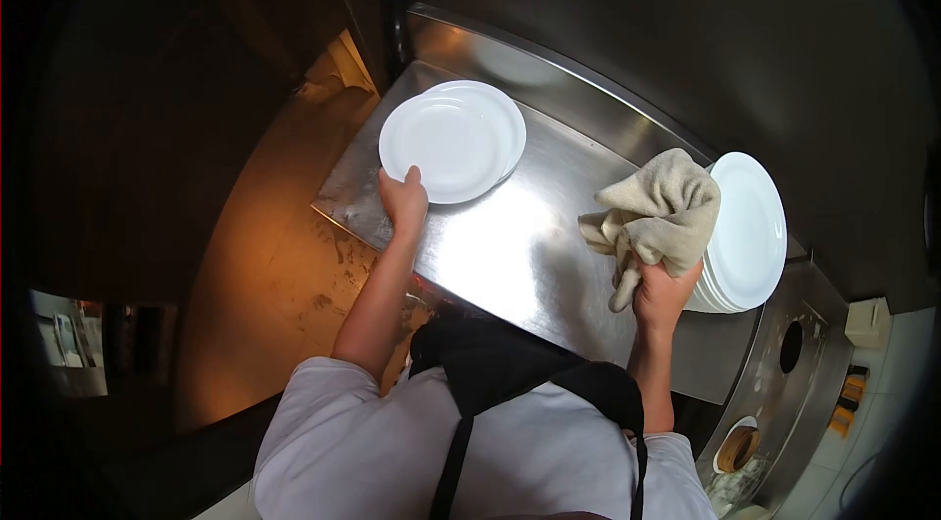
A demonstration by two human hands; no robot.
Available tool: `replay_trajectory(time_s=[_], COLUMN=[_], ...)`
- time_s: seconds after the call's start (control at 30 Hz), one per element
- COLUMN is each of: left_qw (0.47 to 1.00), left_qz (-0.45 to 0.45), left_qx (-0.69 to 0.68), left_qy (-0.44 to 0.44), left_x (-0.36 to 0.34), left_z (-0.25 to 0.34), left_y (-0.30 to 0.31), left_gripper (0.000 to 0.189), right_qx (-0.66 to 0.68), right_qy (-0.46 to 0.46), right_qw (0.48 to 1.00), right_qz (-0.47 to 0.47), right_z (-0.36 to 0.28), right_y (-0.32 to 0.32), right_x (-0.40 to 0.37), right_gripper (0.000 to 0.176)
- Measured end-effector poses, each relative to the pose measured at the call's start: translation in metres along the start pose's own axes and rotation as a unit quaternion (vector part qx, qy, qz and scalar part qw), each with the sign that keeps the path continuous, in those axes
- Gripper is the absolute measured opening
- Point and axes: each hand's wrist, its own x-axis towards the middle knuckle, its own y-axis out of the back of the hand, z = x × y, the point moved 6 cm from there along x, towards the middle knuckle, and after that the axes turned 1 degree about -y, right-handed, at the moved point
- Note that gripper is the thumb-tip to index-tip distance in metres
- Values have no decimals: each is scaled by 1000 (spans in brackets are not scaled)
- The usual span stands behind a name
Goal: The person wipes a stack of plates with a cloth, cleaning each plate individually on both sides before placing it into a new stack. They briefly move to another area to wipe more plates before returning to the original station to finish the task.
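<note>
A white plate [446, 143] lies over another white plate [514, 133] at the left of the metal counter. My left hand [404, 198] grips the upper plate's near rim, its thumb on top and the other fingers mostly hidden. On the right, my right hand [667, 295] is closed on a crumpled beige cloth [667, 206]. Just beside the cloth stands a stack of several white plates [750, 231], partly covered by the cloth and the hand.
The steel counter [578, 295] has a raised back edge [549, 69]. To the right is a metal sink unit [765, 363] with a round dark hole and a small round brown item [737, 448]. A white box [867, 322] sits at far right.
</note>
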Motion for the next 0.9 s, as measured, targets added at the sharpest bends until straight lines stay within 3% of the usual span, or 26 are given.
replay_trajectory(time_s=[0.2, 0.33, 0.47, 0.5, 0.53, 0.57, 0.63, 0.67, 0.73, 0.8, 0.83, 0.9], left_qw=[985, 969, 984, 980, 982, 982, 978, 988, 994, 986, 979, 963], left_qz=[16, 23, 56, 70, 73, 81, 120, 116, 99, 125, 151, 41], left_qx=[171, 241, 121, 125, 92, 65, 4, 1, 36, 100, 123, 211], left_qy=[-27, -50, -118, -137, -147, -157, -168, -102, -12, 37, 56, 165], left_x=[1, 3, -36, -76, -96, -121, -164, -185, -211, -229, -235, -231], left_z=[12, 20, 41, 55, 54, 49, 22, -1, -43, -117, -164, -196], left_y=[-27, -32, 17, 29, 48, 70, 113, 137, 180, 223, 242, 279], left_gripper=[58, 69, 78, 73, 70, 67, 62, 58, 49, 41, 38, 37], right_qx=[37, 49, 50, 51, 64, 62, 108, 75, -37, -211, -267, -328], right_qy=[-70, -36, -57, -75, -77, -75, -232, -226, -99, 98, 138, 135], right_qw=[997, 998, 994, 989, 989, 984, 945, 944, 972, 957, 942, 919], right_qz=[7, -14, -85, -121, -106, -151, -203, -229, -212, -175, -149, -171], right_z=[-7, -20, 10, 18, -4, 3, 15, 8, 12, 28, 46, 43], right_y=[9, -3, -14, 5, -12, -17, -35, -43, -57, -74, -80, -152], right_x=[-14, -16, -9, -5, -4, -2, -10, -10, 0, 29, 48, 66], right_gripper=[43, 43, 35, 33, 26, 24, 23, 25, 29, 40, 43, 43])
